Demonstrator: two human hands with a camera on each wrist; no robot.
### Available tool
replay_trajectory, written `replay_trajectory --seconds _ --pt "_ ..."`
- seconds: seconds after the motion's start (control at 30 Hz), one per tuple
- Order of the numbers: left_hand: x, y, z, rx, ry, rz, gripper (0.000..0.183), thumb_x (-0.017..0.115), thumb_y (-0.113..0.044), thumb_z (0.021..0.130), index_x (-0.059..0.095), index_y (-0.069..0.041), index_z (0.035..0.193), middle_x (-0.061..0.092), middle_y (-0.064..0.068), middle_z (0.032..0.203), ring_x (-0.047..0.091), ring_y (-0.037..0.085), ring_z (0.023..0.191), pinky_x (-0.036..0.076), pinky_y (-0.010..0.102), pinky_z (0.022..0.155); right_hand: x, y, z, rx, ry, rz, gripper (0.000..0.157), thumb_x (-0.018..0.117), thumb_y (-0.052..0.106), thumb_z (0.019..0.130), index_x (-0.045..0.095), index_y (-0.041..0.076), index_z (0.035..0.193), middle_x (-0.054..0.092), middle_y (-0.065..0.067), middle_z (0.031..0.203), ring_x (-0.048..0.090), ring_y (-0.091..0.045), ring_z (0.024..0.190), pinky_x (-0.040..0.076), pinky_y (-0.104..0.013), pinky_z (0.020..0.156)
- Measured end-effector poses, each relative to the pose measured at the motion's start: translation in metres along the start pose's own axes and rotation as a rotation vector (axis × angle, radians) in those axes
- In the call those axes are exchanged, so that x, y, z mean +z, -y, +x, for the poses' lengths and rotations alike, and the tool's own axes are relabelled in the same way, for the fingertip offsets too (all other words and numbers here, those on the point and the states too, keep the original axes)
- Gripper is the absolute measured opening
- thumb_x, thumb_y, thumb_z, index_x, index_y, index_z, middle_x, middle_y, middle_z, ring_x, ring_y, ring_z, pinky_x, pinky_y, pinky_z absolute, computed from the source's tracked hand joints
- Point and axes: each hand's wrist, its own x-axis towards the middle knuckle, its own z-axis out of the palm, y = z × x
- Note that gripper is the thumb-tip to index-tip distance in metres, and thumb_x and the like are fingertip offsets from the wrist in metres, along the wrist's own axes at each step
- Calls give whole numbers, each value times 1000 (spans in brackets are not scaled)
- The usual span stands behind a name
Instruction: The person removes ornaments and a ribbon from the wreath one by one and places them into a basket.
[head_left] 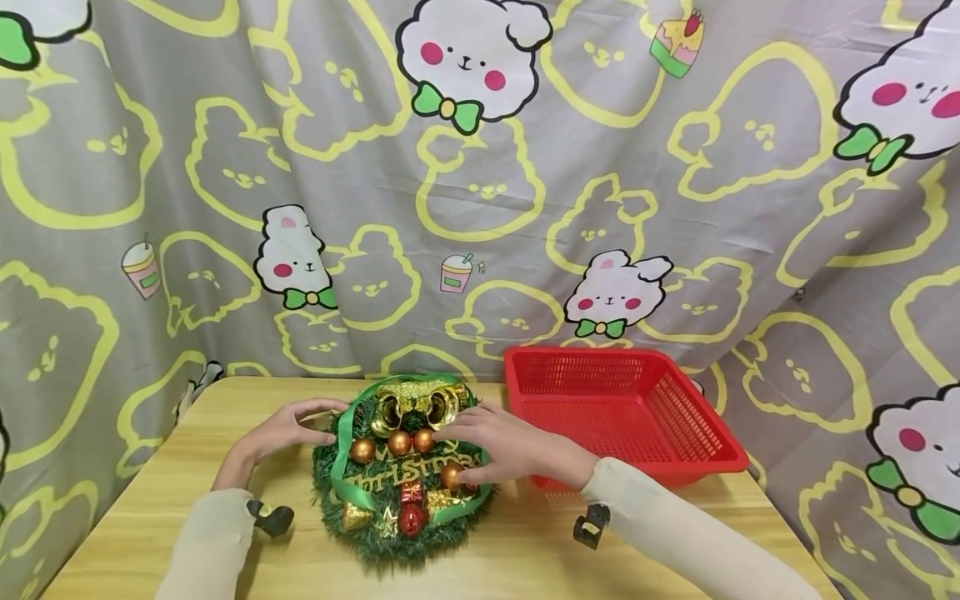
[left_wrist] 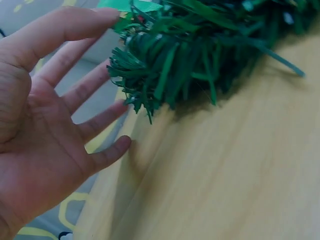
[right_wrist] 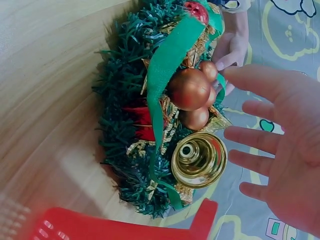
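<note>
A green Christmas wreath (head_left: 405, 542) lies on the wooden table, trimmed with golden bells (head_left: 442, 407), copper-coloured balls (head_left: 363, 451), a red ball (head_left: 412, 520), gold "Christmas" lettering and a green ribbon (head_left: 343, 446). At its left edge is my left hand (head_left: 288, 429), its fingers spread beside the tinsel (left_wrist: 170, 60) with the thumb near the ribbon. My right hand (head_left: 502, 442) hovers over the wreath's right side, fingers extended towards the copper balls. In the right wrist view that hand (right_wrist: 290, 140) shows an unfilled palm, close to a bell (right_wrist: 199, 160).
A red plastic basket (head_left: 630, 454) with perforated sides stands to the right of the wreath, close to my right forearm. Behind the table (head_left: 247, 400) hangs a grey curtain (head_left: 360, 192) with cartoon prints. Dark bands (head_left: 272, 518) sit on both wrists.
</note>
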Motion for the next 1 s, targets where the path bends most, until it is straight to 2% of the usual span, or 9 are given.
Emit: replay_trajectory --seconds 0.13,0.3,0.37,0.5,0.57,0.7,0.87,1.0 --pt "-1 3 -1 13 -2 27 54 77 -16 88 60 -4 137 47 26 153 36 52 143 29 74 111 4 -1 4 -41 -4 -44 59 73 41 93 56 22 146 61 4 143 52 -19 134 38 -46 116" --pt "2 7 -4 19 -38 51 51 79 -17 87 63 -7 135 46 25 153 42 34 141 29 74 111 10 -1 6 -79 -13 -92 53 75 38 91 62 23 140 65 6 137 55 -18 130 41 -42 113" --pt "5 7 -3 33 -51 61 50 79 -17 86 64 -8 133 44 26 154 40 36 141 27 76 110 12 -2 7 -80 -13 -104 52 75 38 91 62 23 139 66 7 136 55 -18 129 40 -41 113" --pt "9 8 0 75 -59 58 49 79 -15 86 65 -6 132 39 30 154 33 49 142 23 78 110 14 -2 9 -62 -2 -109 52 76 39 91 63 24 139 66 7 135 54 -18 128 40 -41 113" --pt "10 8 1 89 -59 56 49 79 -13 86 64 -3 132 37 32 153 32 49 141 23 78 110 15 -1 10 -54 2 -110 52 76 39 91 63 24 138 66 7 134 54 -18 128 40 -40 112" --pt "11 8 2 92 -50 81 51 80 -12 85 63 0 132 38 32 152 36 41 139 28 75 110 17 -1 11 -48 14 -123 51 76 39 90 64 25 137 67 9 133 55 -16 127 40 -39 112" --pt "10 5 3 108 -31 132 54 82 -15 85 62 0 133 41 29 150 40 44 136 34 73 108 20 -2 11 -40 42 -130 48 76 39 90 65 25 135 68 10 131 56 -16 126 41 -39 112" --pt "9 1 3 107 -35 130 55 82 -15 84 62 -1 132 43 27 149 40 46 136 35 72 108 19 -2 12 -39 48 -128 47 78 36 89 67 24 133 69 9 128 56 -15 124 40 -39 113"
